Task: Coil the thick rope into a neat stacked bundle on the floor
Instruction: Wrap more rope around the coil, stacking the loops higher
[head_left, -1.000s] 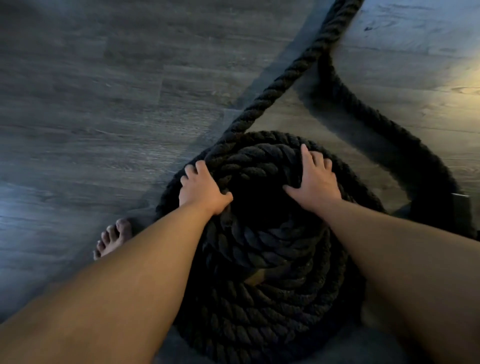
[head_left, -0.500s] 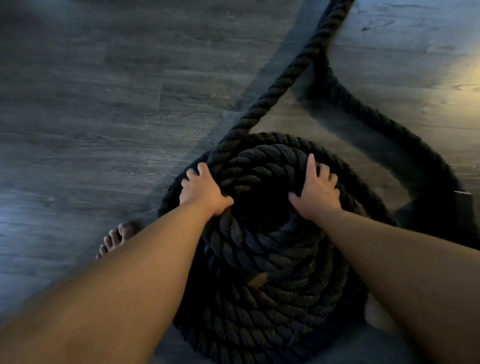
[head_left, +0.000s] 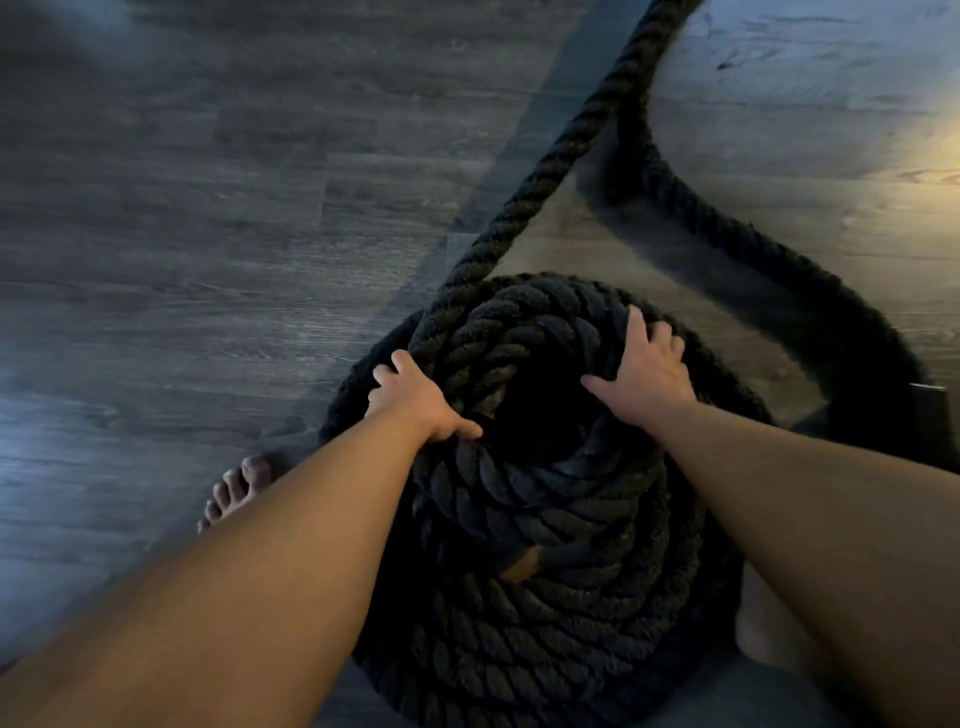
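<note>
Thick black rope (head_left: 545, 519) lay coiled in stacked rings on grey wood floor (head_left: 208, 260), between forearms. Left hand (head_left: 415, 400) gripped top ring at its left side, fingers curled over outer edge, thumb hooked into dark centre. Right hand (head_left: 644, 374) held same ring opposite, fingers bent over rope, thumb inward; grip likely, though shadow hid fingertips. Loose length ran off from coil's far side. Bare foot (head_left: 236, 493) rested left of coil.

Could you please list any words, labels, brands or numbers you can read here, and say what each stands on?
No text can be read anywhere in the view.
The rope and the wooden floor bear no writing.
The dark band at the right edge is too dim and blurred to tell whether it carries a label.
</note>
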